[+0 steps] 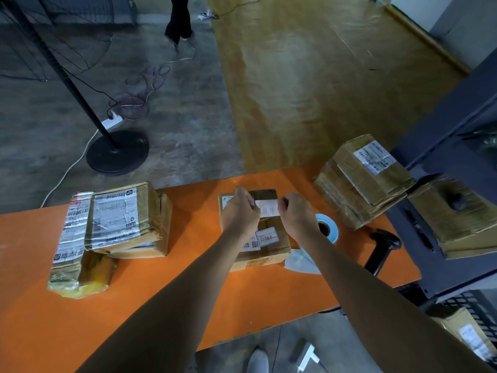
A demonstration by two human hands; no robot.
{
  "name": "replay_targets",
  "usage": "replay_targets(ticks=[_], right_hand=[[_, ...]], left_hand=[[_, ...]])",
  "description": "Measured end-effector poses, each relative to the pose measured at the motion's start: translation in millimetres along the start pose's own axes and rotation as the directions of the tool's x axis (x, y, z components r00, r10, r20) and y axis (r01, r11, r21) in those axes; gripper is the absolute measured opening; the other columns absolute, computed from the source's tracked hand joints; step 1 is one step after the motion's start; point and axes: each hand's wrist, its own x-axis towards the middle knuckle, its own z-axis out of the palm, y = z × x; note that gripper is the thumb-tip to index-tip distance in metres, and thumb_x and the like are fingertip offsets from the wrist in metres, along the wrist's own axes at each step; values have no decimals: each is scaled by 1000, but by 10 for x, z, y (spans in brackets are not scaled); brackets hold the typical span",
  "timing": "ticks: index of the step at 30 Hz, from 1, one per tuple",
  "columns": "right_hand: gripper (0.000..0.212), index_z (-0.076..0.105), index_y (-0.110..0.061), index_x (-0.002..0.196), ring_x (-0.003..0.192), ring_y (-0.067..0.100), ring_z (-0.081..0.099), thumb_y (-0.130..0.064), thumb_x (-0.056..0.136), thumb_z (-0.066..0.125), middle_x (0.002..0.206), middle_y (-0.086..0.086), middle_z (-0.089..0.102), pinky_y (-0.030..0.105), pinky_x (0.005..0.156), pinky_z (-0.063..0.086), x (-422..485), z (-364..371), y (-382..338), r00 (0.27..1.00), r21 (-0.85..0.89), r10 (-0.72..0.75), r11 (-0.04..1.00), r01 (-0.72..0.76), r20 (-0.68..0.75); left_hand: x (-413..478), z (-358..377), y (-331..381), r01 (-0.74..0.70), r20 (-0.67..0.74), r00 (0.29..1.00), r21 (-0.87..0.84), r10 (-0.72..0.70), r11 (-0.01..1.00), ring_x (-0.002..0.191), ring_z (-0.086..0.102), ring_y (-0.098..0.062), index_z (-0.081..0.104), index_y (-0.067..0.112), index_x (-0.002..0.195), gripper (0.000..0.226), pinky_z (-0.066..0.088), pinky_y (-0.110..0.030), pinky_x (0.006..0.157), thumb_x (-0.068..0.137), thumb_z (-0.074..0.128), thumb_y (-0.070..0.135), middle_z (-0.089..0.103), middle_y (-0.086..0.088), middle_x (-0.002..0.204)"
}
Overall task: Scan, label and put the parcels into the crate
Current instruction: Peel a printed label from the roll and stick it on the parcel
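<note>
A brown cardboard parcel [265,251] lies mid-table on the orange table [188,278]. Over its top I hold a white handwritten label [266,208]. My left hand [240,211] pinches the label's left end and my right hand [297,215] pinches its right end. A smaller blue-edged label [266,236] is stuck on the parcel's top. A blue label roll [325,228] stands just right of the parcel, with white backing paper [301,261] beside it. A black handheld scanner [383,244] stands at the table's right edge. A dark crate [473,324] at the lower right holds a parcel [468,335].
Stacked taped parcels [118,224] sit on the table's left part. More parcels [363,179] are piled at the right, one of them [457,214] on a dark shelf unit. A black stand base [117,152] and cables lie on the floor beyond. A person's legs [178,20] are far off.
</note>
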Motion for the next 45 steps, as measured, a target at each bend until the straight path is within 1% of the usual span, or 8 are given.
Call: replay_targets(ticks=[10, 17, 24, 30, 34, 37, 40, 45], right_hand=[[28, 57, -8, 103, 83, 19, 55, -30, 104, 40, 91, 6, 56, 33, 70, 48, 200, 60, -8, 1000, -6, 10, 1000, -10, -7], [27, 57, -6, 101, 82, 20, 55, -29, 103, 43, 90, 7, 56, 32, 68, 46, 189, 86, 46, 1000, 49, 4, 999, -4, -9], [32, 56, -13, 74, 64, 22, 68, -36, 96, 59, 72, 6, 66, 41, 65, 61, 244, 64, 40, 964, 338, 245, 903, -266, 105], [39, 59, -5, 110, 79, 12, 65, -41, 93, 62, 101, 9, 67, 21, 48, 51, 194, 36, 136, 912, 501, 297, 766, -404, 282], [32, 59, -11, 116, 80, 11, 62, -37, 97, 57, 94, 3, 63, 20, 52, 49, 88, 35, 191, 914, 461, 245, 802, -379, 325], [30, 56, -16, 116, 82, 18, 65, -40, 99, 51, 96, 6, 65, 25, 55, 51, -9, 60, 211, 892, 454, 250, 789, -414, 377], [28, 56, -18, 115, 86, 20, 65, -40, 99, 51, 100, 6, 65, 25, 54, 51, -97, 71, 158, 889, 488, 271, 757, -434, 370], [17, 56, -22, 103, 65, 13, 55, -37, 98, 52, 78, -2, 61, 29, 56, 44, -296, -54, 46, 944, 515, 265, 791, -330, 197]], left_hand=[[145, 20, 1, -35, -17, 999, 45, 36, 998, 56, 51, -10, 44, 19, 94, 10, 29, -23, 44, 93, 51, 12, 57, 2, 74], [88, 40, -132, -270, 1, 962, 168, 274, 948, 89, 57, -17, 62, 14, 108, 21, 38, -24, 59, 94, 47, 9, 57, -3, 107], [42, 40, -204, -412, 88, 910, 296, 405, 862, 99, 51, -20, 62, 11, 125, 35, 44, -26, 66, 94, 47, 7, 52, -6, 105], [-30, -23, -226, -442, 131, 897, 276, 422, 854, 111, 49, -21, 63, 7, 124, 33, 49, -31, 82, 96, 46, 9, 54, -7, 113], [-190, -114, -284, -299, -37, 948, 229, 315, 927, 116, 47, -24, 61, 7, 123, 33, 46, -30, 92, 92, 51, 10, 53, -10, 124], [-321, -162, -385, 76, -104, 993, 204, -56, 976, 120, 42, -30, 43, 7, 137, 46, 42, -41, 97, 94, 46, 22, 45, -15, 132], [-392, -196, -372, 428, 146, 900, -131, -410, 894, 86, 58, -21, 46, 5, 133, 45, 49, -28, 62, 98, 42, 32, 57, -9, 105], [-500, -325, -308, 332, 203, 939, -327, -277, 885, 73, 61, -9, 59, 23, 97, 10, 41, -21, 48, 88, 56, 28, 64, 3, 89]])
